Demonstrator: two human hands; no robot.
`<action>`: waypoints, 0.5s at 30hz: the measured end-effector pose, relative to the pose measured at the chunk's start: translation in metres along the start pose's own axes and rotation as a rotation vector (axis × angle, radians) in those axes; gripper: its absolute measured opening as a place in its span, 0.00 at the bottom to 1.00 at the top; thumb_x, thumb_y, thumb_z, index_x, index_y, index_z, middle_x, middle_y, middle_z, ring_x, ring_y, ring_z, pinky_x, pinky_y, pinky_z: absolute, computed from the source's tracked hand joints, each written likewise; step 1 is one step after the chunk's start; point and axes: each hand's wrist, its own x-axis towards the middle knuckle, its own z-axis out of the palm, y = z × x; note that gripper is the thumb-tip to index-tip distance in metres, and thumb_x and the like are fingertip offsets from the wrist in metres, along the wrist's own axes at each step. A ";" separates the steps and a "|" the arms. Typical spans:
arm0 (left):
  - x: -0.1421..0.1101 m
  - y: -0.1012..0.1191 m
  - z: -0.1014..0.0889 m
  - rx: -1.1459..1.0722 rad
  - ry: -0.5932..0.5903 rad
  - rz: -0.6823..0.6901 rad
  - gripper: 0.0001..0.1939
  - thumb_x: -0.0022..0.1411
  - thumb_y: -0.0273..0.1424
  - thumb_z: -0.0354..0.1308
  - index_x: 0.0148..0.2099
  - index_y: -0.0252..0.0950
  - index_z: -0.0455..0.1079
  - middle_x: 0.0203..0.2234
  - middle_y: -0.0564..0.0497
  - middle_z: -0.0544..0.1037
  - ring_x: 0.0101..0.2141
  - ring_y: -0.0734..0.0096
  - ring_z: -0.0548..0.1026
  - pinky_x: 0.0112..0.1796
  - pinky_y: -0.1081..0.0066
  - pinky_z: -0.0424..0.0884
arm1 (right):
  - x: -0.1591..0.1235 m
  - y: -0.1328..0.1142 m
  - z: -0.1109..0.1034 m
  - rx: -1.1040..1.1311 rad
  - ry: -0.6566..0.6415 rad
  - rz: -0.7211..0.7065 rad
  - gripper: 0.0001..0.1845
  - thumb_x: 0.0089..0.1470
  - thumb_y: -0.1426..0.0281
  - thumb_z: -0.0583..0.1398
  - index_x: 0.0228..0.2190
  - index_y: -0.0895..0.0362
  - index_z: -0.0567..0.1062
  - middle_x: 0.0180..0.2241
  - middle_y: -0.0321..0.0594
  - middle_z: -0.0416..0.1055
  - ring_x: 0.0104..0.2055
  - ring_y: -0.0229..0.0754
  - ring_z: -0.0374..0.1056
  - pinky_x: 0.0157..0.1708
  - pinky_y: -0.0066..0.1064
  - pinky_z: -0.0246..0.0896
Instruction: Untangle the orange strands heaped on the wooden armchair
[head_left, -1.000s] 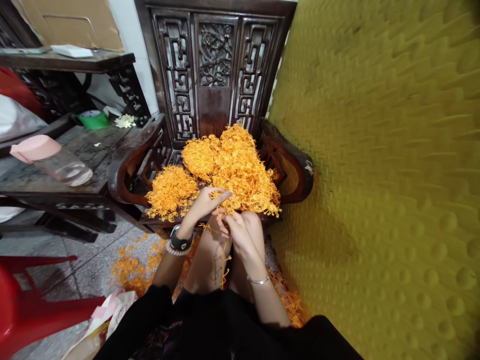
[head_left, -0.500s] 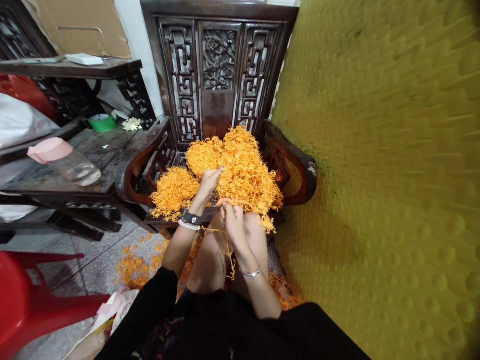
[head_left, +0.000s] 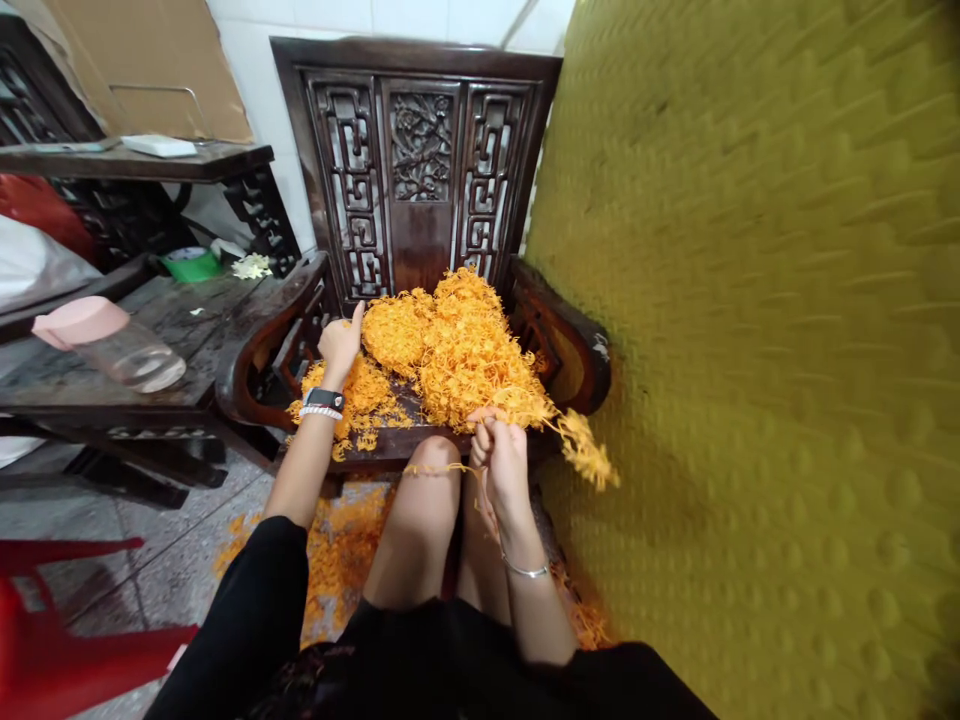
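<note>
Several heaps of frilly orange strands lie on the seat of a dark carved wooden chair (head_left: 382, 447). My left hand (head_left: 341, 348) is over the chair's left side, by the round orange heap (head_left: 397, 333) and above the loose orange heap (head_left: 360, 395). Its fingers are curled with the thumb pointing up; anything inside them is hidden. Low in front of the large orange heap (head_left: 472, 350), my right hand (head_left: 501, 458) is closed on a thin orange strand (head_left: 457, 468) that trails left over my knee. A frilly orange bunch (head_left: 589, 452) hangs out to the right of that hand.
A yellow textured panel (head_left: 735, 350) stands close on the right. On the left, a dark bench holds a pink-lidded bottle (head_left: 112, 340) and a green tape roll (head_left: 191, 264). Orange scraps (head_left: 337, 550) litter the floor, near a red stool (head_left: 67, 640).
My left hand has moved left and up, away from my right hand. My right hand has shifted slightly right, and an orange bunch now sticks out at the right. The view has tilted up.
</note>
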 end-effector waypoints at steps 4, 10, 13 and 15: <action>-0.009 -0.043 -0.004 0.132 0.089 0.063 0.30 0.47 0.49 0.64 0.21 0.40 0.44 0.25 0.44 0.66 0.53 0.42 0.55 0.51 0.51 0.51 | 0.005 -0.001 0.005 0.025 -0.077 0.060 0.10 0.44 0.63 0.57 0.24 0.58 0.70 0.13 0.22 0.42 0.14 0.27 0.36 0.15 0.25 0.29; -0.025 -0.085 -0.007 0.193 0.019 0.129 0.15 0.52 0.33 0.59 0.25 0.37 0.54 0.35 0.38 0.70 0.55 0.39 0.56 0.54 0.42 0.42 | 0.003 0.006 0.002 -0.022 -0.101 0.080 0.12 0.46 0.63 0.57 0.24 0.60 0.71 0.14 0.24 0.44 0.15 0.27 0.37 0.16 0.24 0.29; -0.028 -0.071 -0.012 0.179 0.008 0.212 0.06 0.55 0.27 0.57 0.34 0.32 0.62 0.45 0.37 0.69 0.57 0.46 0.53 0.57 0.47 0.38 | 0.005 0.007 0.000 -0.046 -0.080 0.061 0.11 0.45 0.63 0.57 0.24 0.59 0.71 0.14 0.24 0.44 0.16 0.28 0.37 0.16 0.25 0.30; -0.037 -0.050 -0.014 0.134 -0.019 0.313 0.08 0.59 0.30 0.55 0.40 0.32 0.65 0.49 0.39 0.68 0.57 0.52 0.55 0.58 0.54 0.42 | 0.006 0.008 -0.001 -0.085 -0.044 0.042 0.11 0.45 0.62 0.57 0.23 0.58 0.71 0.14 0.25 0.45 0.16 0.29 0.38 0.16 0.25 0.32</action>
